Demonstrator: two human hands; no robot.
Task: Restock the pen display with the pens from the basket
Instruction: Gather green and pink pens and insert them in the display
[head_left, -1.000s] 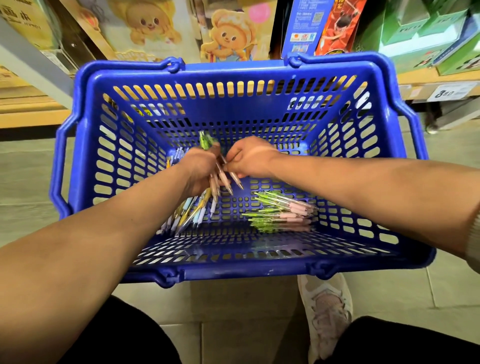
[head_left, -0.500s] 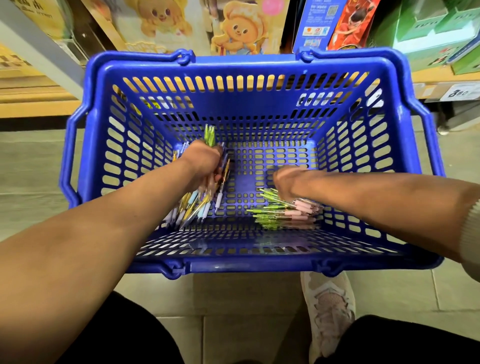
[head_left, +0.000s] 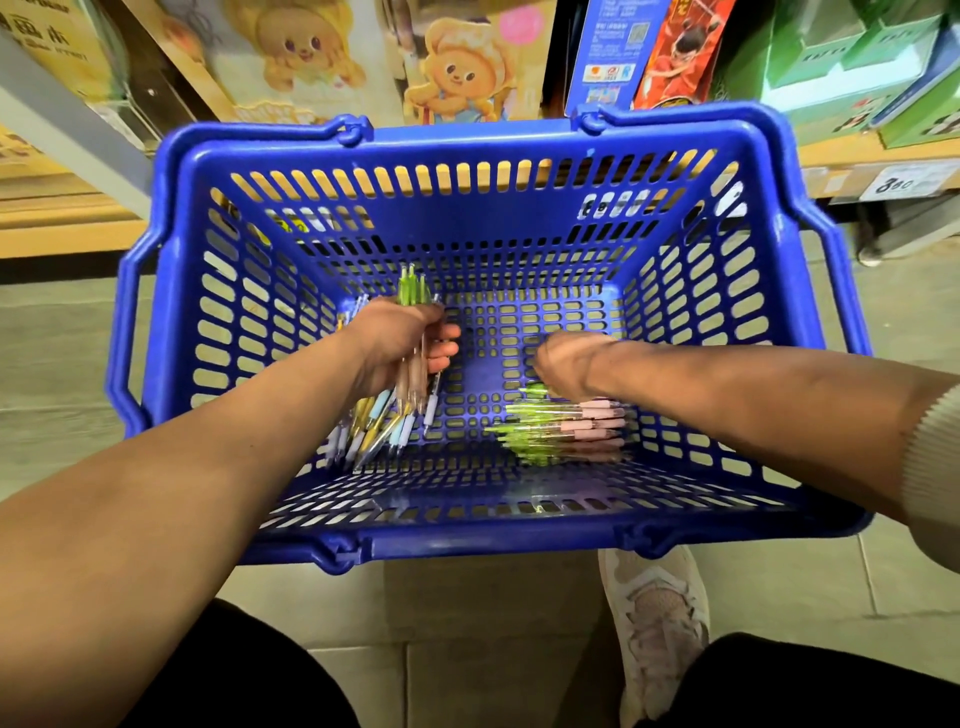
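Note:
A blue slotted basket (head_left: 483, 535) stands on the floor in front of me. My left hand (head_left: 400, 343) is inside it, shut on a bunch of green-topped pens (head_left: 413, 291) that stick up past my fist. Under that hand lies a loose pile of pens with blue, yellow and white grips (head_left: 374, 426). At the basket's right lies a stack of green pens with pink grips (head_left: 566, 428). My right hand (head_left: 566, 364) is bent down over that stack, its fingertips hidden among the pens, so its grip cannot be read.
Behind the basket runs a wooden shelf (head_left: 878, 150) with cartoon-bear boxes (head_left: 457, 73), a blue and red pack and green boxes, plus a price tag (head_left: 904, 182). My white shoe (head_left: 660, 623) and dark trousers are in front, on a tiled floor.
My right hand left the bunch at the left hand and dropped to the green and pink stack on the right. The left hand kept its pens and barely moved.

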